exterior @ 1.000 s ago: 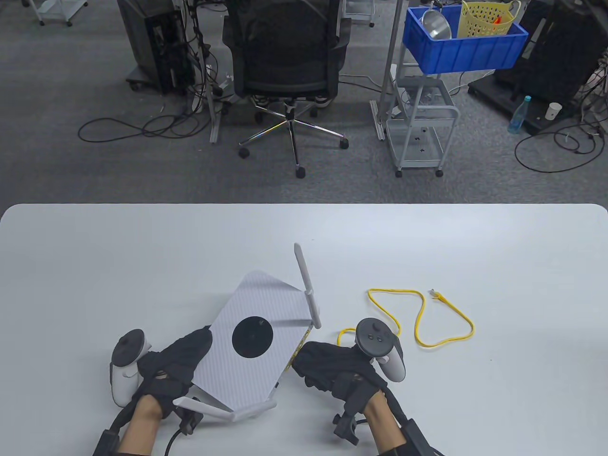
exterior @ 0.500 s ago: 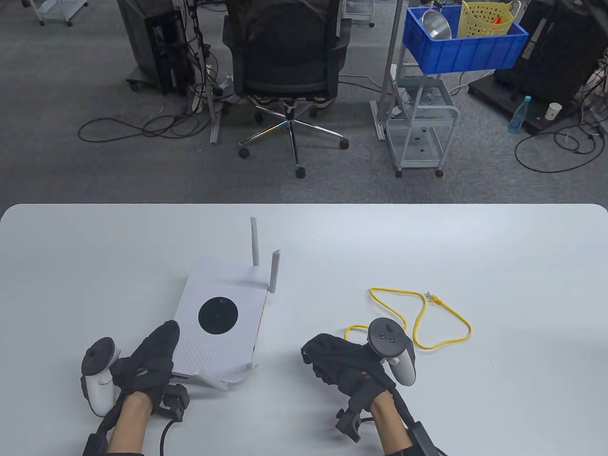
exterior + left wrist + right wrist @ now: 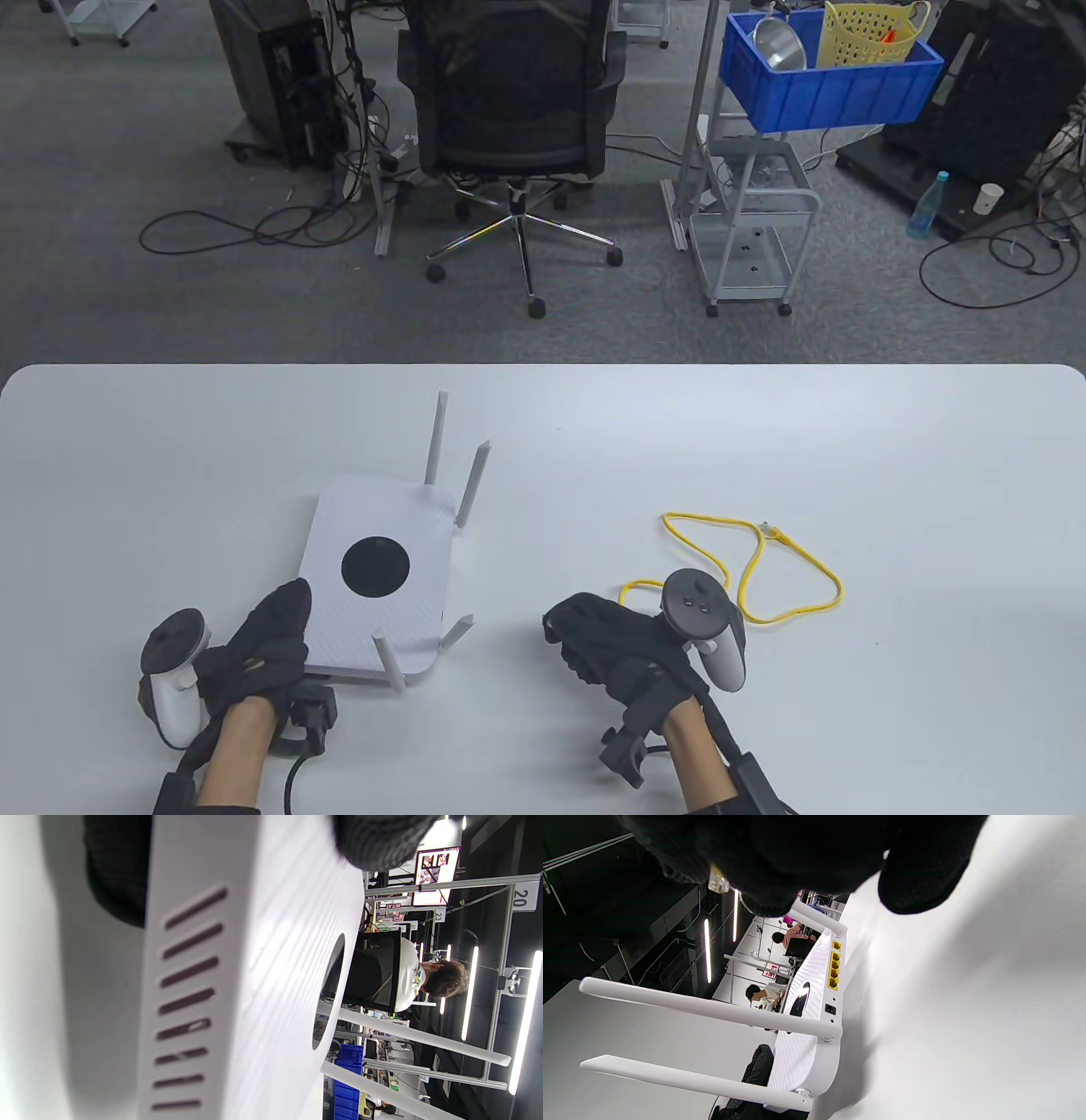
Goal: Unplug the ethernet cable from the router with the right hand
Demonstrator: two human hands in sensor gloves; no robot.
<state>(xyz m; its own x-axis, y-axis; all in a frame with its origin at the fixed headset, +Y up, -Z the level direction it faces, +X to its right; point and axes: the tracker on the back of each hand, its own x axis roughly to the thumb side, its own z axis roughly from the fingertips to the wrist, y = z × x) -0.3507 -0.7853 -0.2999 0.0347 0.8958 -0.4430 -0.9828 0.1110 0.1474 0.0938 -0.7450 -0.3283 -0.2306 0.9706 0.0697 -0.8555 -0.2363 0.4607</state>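
Note:
The white router (image 3: 399, 620) with a black disc on top lies on the table's near left, antennas splayed. My left hand (image 3: 267, 641) grips its near left corner; the left wrist view shows its vented side (image 3: 271, 963) close up. My right hand (image 3: 607, 645) rests on the table to the right of the router, apart from it. In the right wrist view its fingers (image 3: 814, 849) pinch a clear plug (image 3: 717, 882). The yellow ethernet cable (image 3: 838, 582) loops on the table from that hand; its far plug (image 3: 774, 531) lies loose. The router's yellow ports (image 3: 834, 969) look empty.
The white table (image 3: 848, 441) ends at its far edge about mid-frame. Beyond it on the floor stand an office chair (image 3: 509, 102), a wheeled cart (image 3: 751, 229) with a blue crate (image 3: 831, 85), and loose floor cables.
The router has slid left and turned, away from my right hand, with my left hand moving along with it. The cable end has come away from the router's side and stays in my right hand.

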